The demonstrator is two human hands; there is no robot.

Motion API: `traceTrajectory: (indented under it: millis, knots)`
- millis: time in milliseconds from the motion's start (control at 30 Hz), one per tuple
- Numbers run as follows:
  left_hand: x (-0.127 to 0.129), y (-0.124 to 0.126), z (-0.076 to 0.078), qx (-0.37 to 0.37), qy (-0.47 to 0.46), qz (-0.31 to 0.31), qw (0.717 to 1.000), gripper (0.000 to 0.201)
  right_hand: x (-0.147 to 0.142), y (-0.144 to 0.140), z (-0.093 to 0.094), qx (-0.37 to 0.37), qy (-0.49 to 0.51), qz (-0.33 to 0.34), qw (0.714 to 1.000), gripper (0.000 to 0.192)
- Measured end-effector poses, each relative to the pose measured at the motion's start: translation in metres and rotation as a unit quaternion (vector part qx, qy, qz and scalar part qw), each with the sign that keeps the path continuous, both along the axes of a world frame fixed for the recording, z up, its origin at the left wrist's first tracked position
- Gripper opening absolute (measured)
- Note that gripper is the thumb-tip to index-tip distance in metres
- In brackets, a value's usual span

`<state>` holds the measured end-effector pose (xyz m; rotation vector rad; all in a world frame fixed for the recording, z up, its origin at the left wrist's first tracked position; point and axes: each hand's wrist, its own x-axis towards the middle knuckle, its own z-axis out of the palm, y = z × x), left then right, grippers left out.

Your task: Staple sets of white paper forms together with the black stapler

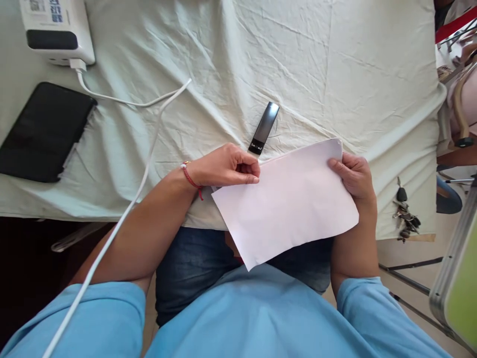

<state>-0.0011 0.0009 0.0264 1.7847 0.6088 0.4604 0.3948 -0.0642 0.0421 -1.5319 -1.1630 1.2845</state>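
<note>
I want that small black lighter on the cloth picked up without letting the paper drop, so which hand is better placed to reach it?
Probably the left hand: its knuckles sit just below the slim black lighter. The right hand grips the white sheet of paper at its far corner, farther from it.

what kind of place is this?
Likely a home or small office table: a cloth-covered table with a phone, a charging power bank and a bunch of keys; both hands hold white paper.

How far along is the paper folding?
Done: the white paper looks already folded once, though I cannot be sure. In hand: left hand pinches its top left edge, right hand grips the top right corner. Left: no further folds show yet.
</note>
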Motion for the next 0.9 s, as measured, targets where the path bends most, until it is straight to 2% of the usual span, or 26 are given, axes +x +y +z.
traceTrajectory:
  millis: [133, 333, 400, 533, 633, 700, 900]
  knots:
    - [0.0, 0.003, -0.006, 0.046, -0.016, 0.05, 0.998, 0.004, 0.006, 0.003, -0.004, 0.007, 0.007, -0.023, 1.0, 0.044]
    - [0.0, 0.005, -0.011, 0.052, -0.018, 0.075, 0.996, 0.003, 0.001, 0.004, -0.006, 0.015, 0.016, -0.028, 0.999, 0.043]
    - [0.001, 0.004, -0.011, 0.033, -0.032, 0.079, 0.996, 0.014, -0.001, 0.004, -0.005, 0.027, 0.017, -0.037, 0.999, 0.043]
    - [0.003, 0.002, -0.013, -0.009, -0.068, 0.118, 0.991, 0.049, -0.002, 0.002, 0.0, 0.055, 0.035, -0.08, 0.995, 0.035]
    - [0.003, 0.003, -0.013, -0.005, -0.043, 0.137, 0.99, 0.038, 0.0, 0.003, 0.003, 0.07, 0.052, -0.11, 0.99, 0.03]
    - [0.002, 0.003, -0.012, 0.01, -0.015, 0.145, 0.989, 0.032, 0.002, 0.005, 0.003, 0.088, 0.057, -0.127, 0.986, 0.034]
    - [-0.008, 0.006, -0.001, 0.085, 0.081, 0.132, 0.984, 0.05, 0.006, 0.013, -0.003, 0.125, 0.081, -0.178, 0.973, 0.052]
